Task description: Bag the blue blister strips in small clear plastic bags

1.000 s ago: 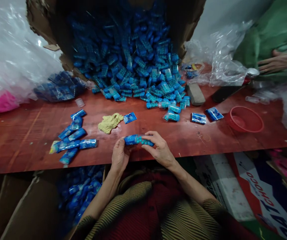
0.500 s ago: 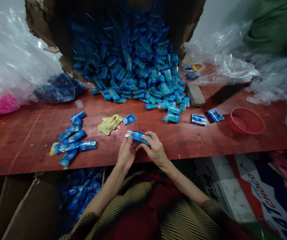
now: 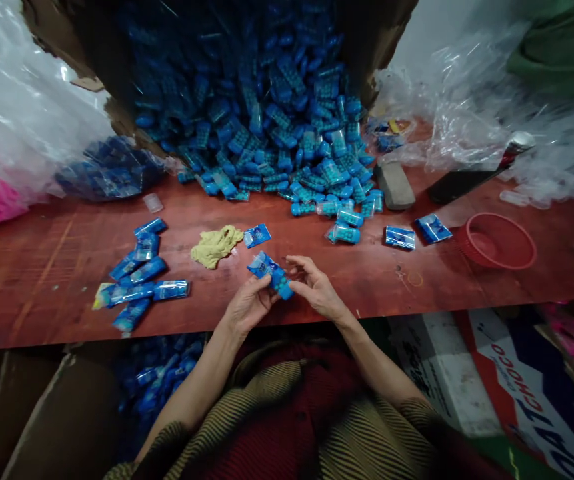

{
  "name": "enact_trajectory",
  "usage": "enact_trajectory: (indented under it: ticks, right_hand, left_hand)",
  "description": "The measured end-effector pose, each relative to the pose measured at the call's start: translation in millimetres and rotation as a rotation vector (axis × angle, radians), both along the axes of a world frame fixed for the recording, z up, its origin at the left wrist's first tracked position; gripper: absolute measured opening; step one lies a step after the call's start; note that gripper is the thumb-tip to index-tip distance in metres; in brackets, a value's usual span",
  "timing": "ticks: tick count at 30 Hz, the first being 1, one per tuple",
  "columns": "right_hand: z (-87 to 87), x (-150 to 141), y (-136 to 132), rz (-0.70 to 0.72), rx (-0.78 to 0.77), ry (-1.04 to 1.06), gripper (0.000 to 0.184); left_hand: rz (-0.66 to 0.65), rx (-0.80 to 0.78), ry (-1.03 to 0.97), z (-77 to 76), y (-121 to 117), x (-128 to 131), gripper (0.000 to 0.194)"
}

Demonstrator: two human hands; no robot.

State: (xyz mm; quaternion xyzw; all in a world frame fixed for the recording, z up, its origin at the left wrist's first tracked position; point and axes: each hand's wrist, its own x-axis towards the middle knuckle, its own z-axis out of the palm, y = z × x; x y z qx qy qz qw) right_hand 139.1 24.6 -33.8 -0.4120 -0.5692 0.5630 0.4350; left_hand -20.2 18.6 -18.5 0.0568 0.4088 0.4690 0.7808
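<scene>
Between the thumb and fingers of my left hand point(image 3: 253, 300) is a small candy bottle point(image 3: 283, 285), partly covered by a loose blue printed sleeve. It is tilted, with the sleeve towards the upper left and the turquoise balls showing at the lower right. My right hand point(image 3: 315, 288) is at the bottle's right side, fingers apart, its thumb close to the bottle's end; I cannot tell whether it touches. Just beyond my hands, a flat blue sleeve point(image 3: 257, 235) lies beside a crumpled yellow cloth point(image 3: 217, 246). Several sleeved bottles point(image 3: 139, 291) are grouped on the left.
A large torn carton point(image 3: 391, 40) spills many unsleeved bottles point(image 3: 247, 153) onto the red table point(image 3: 57, 267). To the right are a grey block point(image 3: 395, 187), two blue sleeve stacks point(image 3: 400, 238), a red basket point(image 3: 499, 241) and a dark-bladed tool point(image 3: 467, 183). Plastic bags flank the table.
The bottle has turned from lying nearly level between both hands to slanting down rightwards. My right hand has loosened its fingers and drawn slightly away, while my left hand keeps hold.
</scene>
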Motion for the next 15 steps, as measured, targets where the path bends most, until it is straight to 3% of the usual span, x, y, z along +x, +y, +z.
enact_trajectory:
  ticks: [7,15]
  right_hand:
    - [-2.0,4,-1,0.166,0.016,0.059,0.051]
    - [7.2,-1,3,0.202,-0.217,0.084,0.079]
  left_hand:
    - [0.022,-0.027,-0.044,-0.8,-1,5,0.013]
    - [-0.126,0.104,-0.069,3.8,-3,11,0.025]
